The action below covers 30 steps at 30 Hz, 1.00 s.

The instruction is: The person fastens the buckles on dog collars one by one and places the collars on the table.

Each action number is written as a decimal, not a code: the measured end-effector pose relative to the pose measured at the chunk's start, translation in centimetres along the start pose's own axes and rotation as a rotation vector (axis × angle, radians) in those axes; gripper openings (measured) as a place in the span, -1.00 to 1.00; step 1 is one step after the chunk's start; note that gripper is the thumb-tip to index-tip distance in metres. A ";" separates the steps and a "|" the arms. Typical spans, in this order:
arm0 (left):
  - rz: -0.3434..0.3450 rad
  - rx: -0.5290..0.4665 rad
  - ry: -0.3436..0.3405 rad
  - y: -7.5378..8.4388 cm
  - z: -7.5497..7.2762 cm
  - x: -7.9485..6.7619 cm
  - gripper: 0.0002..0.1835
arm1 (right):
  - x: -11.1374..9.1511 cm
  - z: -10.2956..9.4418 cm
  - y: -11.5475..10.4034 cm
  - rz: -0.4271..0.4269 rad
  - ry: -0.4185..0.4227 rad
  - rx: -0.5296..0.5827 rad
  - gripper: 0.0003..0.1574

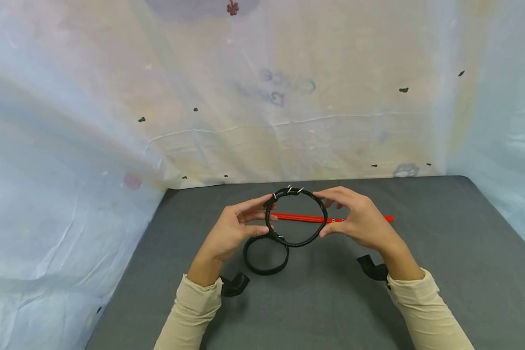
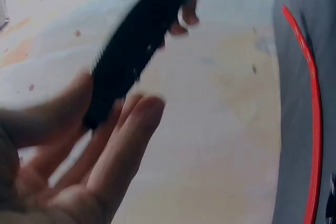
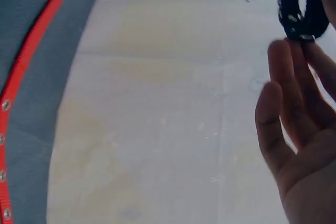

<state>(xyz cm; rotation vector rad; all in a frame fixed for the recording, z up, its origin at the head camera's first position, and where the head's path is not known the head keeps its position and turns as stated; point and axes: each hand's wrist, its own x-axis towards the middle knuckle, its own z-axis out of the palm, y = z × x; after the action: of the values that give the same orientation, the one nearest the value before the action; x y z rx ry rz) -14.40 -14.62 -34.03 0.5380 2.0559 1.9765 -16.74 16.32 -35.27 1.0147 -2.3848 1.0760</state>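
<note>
A black collar (image 1: pixel 297 244), closed into a round loop with a metal buckle and rings at its top, is held up above the table between both hands. My left hand (image 1: pixel 232 227) pinches its left side between thumb and fingers. On the opposite side my right hand (image 1: pixel 364 221) grips it with thumb below and fingers above. In the left wrist view the collar (image 2: pixel 131 51) appears edge-on and blurred. Beneath it a second black collar (image 1: pixel 266 271), also looped, lies on the table. Behind the held loop stretches a flat red collar (image 1: pixel 299 218) with metal eyelets, partly hidden by the right hand.
The grey table (image 1: pixel 323 311) extends to both sides and toward the front. A pale, stained sheet (image 1: pixel 288 155) hangs behind it and along the left and right sides. Black wrist-worn pieces (image 1: pixel 235 285) stick out beside both cuffs.
</note>
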 end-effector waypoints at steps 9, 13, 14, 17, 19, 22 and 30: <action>0.148 0.409 0.014 -1.5 0.2 1.6 -0.22 | -0.3 0.6 1.5 0.079 -0.019 -0.006 -0.02; 0.191 0.422 0.033 -2.1 0.4 2.1 -0.24 | -0.8 0.8 2.1 0.106 -0.040 0.011 -0.04; 0.193 0.426 0.036 -2.3 0.5 2.2 -0.25 | -0.9 0.9 2.2 0.109 -0.046 0.010 -0.04; 0.195 0.449 0.048 -3.1 0.5 2.3 -0.27 | -1.3 0.9 2.5 0.127 -0.070 0.004 -0.04; 0.193 0.463 0.056 -3.6 0.5 2.4 -0.28 | -1.6 0.8 2.6 0.139 -0.087 -0.005 -0.04; 0.186 0.485 0.056 -4.3 0.6 2.6 -0.29 | -2.1 0.7 2.6 0.154 -0.108 -0.021 -0.03; 0.085 0.564 0.046 -5.1 0.9 3.0 -0.33 | -2.7 1.0 3.2 0.262 -0.219 -0.012 -0.02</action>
<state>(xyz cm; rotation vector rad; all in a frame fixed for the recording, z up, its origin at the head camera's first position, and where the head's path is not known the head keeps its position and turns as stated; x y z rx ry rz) -17.23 -12.63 -38.92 0.6951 2.6622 1.4351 -17.23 18.26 -39.05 0.8729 -2.7585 1.0835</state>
